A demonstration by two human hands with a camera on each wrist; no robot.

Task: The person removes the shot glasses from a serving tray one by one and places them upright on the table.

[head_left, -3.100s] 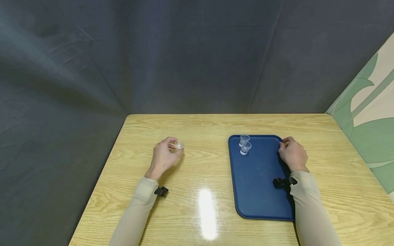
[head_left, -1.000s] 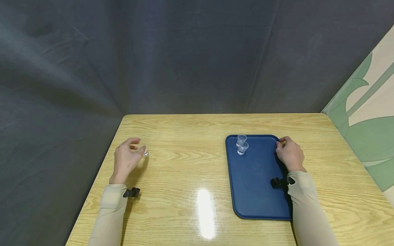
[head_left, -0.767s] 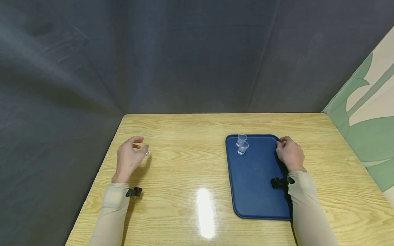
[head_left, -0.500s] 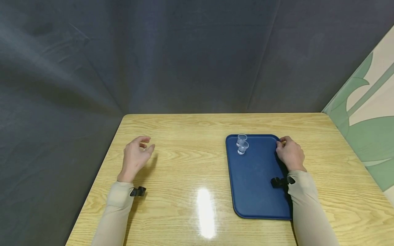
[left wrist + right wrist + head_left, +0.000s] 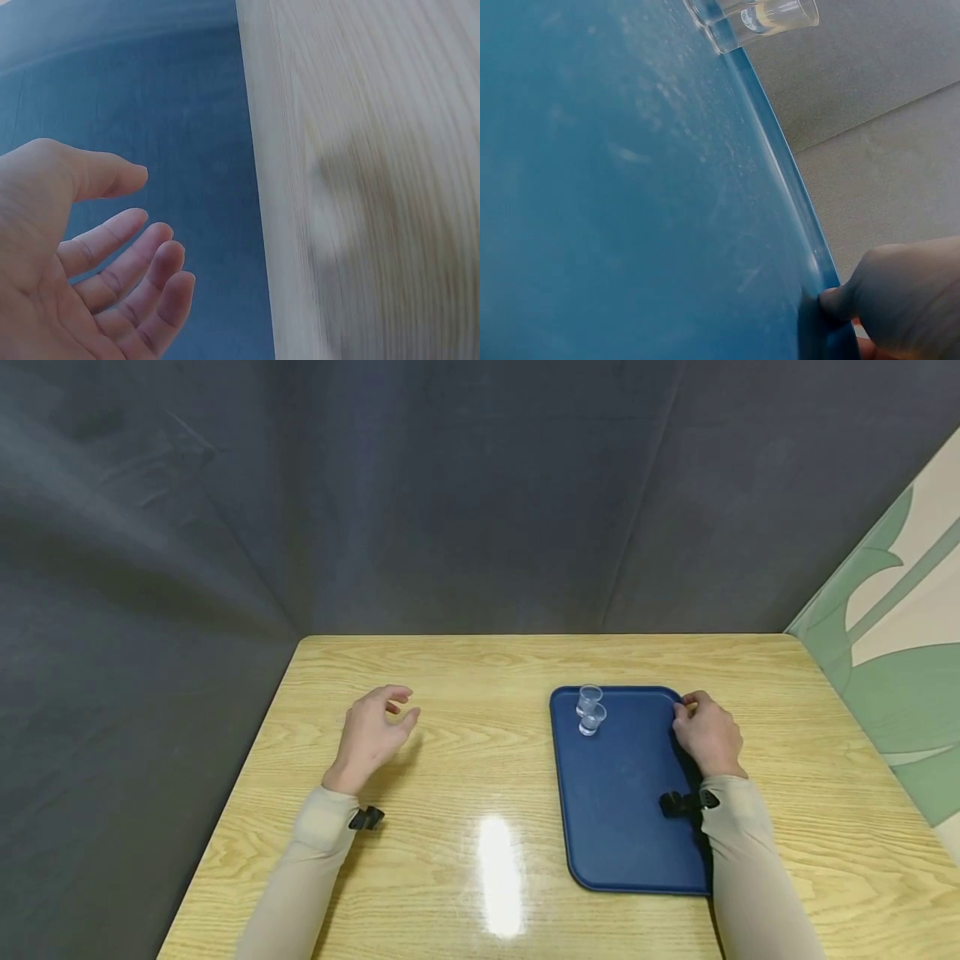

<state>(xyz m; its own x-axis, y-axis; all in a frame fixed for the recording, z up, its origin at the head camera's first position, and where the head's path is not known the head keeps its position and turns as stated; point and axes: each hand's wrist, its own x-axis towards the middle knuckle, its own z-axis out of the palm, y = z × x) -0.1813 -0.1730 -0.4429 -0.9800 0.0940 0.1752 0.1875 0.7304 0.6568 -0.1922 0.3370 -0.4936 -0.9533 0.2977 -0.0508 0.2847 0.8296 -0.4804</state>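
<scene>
My left hand (image 5: pixel 369 737) hovers over the left part of the table, thumb and fingers spread apart and loosely bent. In the left wrist view nothing lies between its fingers (image 5: pixel 174 300). My right hand (image 5: pixel 708 735) grips the right edge of a blue tray (image 5: pixel 633 827) near its far corner, as the right wrist view shows with the thumb (image 5: pixel 836 300) over the rim. Two small clear shot glasses stand close together at the tray's far left corner, one farther back (image 5: pixel 588 698) and one nearer (image 5: pixel 592 720). A third shot glass is out of sight.
The wooden table (image 5: pixel 480 760) ends at a dark cloth partition (image 5: pixel 480 527) behind and on the left. A leaf-patterned panel (image 5: pixel 900 693) stands to the right. Black wrist cameras sit on both sleeves, the right one (image 5: pixel 678 805) above the tray.
The left hand carried a shot glass leftward, then came away from it and moved back right with nothing in it; the glass no longer shows. The right hand stays on the tray edge.
</scene>
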